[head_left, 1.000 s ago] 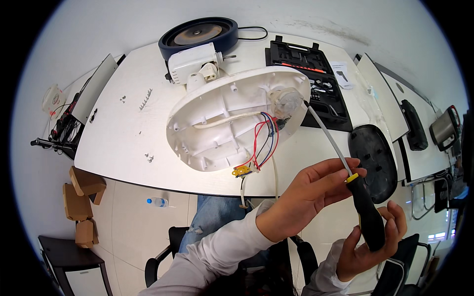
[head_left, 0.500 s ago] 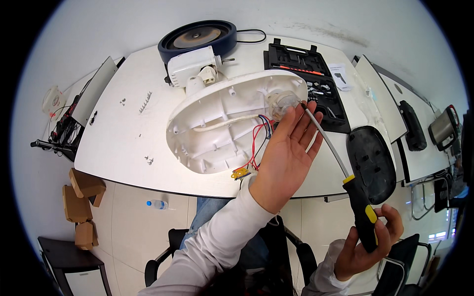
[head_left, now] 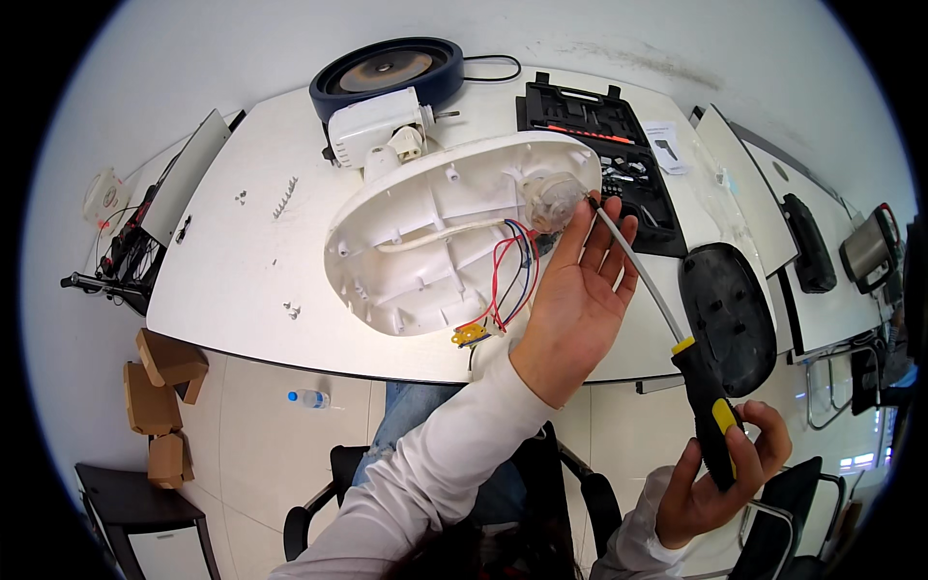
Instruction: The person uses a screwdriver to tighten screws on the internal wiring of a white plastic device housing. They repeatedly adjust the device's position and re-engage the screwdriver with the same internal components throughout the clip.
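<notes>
My right hand (head_left: 720,483) grips a black-and-yellow screwdriver (head_left: 701,389), its long shaft angled up to the translucent round housing (head_left: 549,201) inside an oval white plastic shell (head_left: 406,280). My left hand (head_left: 580,304) is palm up with fingers extended and slightly apart, fingertips at the housing and screwdriver tip; whether they touch cannot be told exactly. Red, blue and dark wires (head_left: 498,285) run from near the housing to a small yellow board (head_left: 469,333) at the shell's front edge.
On the white desk (head_left: 213,290) are a white motor unit (head_left: 372,130), a dark round base (head_left: 338,87), a black tool case (head_left: 580,121), a paper sheet (head_left: 665,145), a black oval plate (head_left: 725,319) and loose screws (head_left: 285,198). Cardboard boxes (head_left: 150,396) and a bottle (head_left: 307,398) are on the floor.
My left hand has moved up from the screwdriver's shaft to the housing near its tip, opening out. The screwdriver has turned slightly in my right hand, showing more yellow on its handle.
</notes>
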